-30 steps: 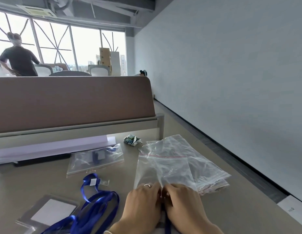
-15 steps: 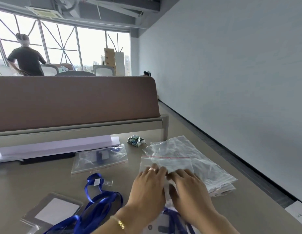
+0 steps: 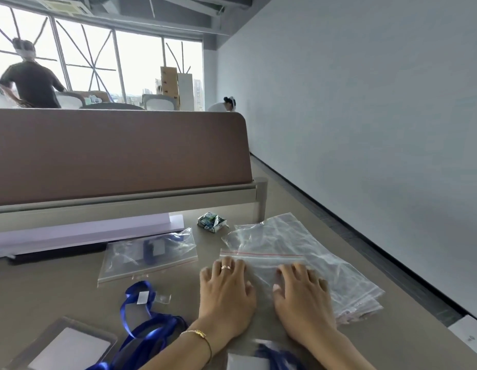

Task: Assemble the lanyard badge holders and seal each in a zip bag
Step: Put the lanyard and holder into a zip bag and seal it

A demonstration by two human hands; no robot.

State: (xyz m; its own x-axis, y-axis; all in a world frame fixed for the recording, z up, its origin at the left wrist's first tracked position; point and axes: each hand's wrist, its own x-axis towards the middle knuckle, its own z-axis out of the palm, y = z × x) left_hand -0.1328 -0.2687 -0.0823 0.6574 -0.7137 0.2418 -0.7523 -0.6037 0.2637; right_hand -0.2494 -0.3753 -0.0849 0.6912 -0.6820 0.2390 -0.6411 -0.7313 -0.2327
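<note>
A clear zip bag (image 3: 261, 260) with a red line at its mouth lies flat on the desk in front of me. My left hand (image 3: 226, 292) and my right hand (image 3: 302, 297) press down on it side by side, fingers straight and spread toward the mouth. A blue lanyard and a white badge card (image 3: 258, 360) show through the bag's near end between my wrists. To the left lies a sealed zip bag (image 3: 149, 256) with a lanyard badge inside. Loose blue lanyards (image 3: 144, 324) and badge holders (image 3: 69, 345) sit at the lower left.
A stack of empty zip bags (image 3: 339, 279) lies under and to the right of my hands, near the desk's right edge. A small folded green-and-white packet (image 3: 212, 222) sits behind them. A brown partition (image 3: 120, 153) closes the desk's back; white paper (image 3: 85, 231) lies at its foot.
Both hands slid forward along the bag from its near end toward the red-lined mouth and moved apart, fingers now spread flat. The lanyard and card now show behind my hands.
</note>
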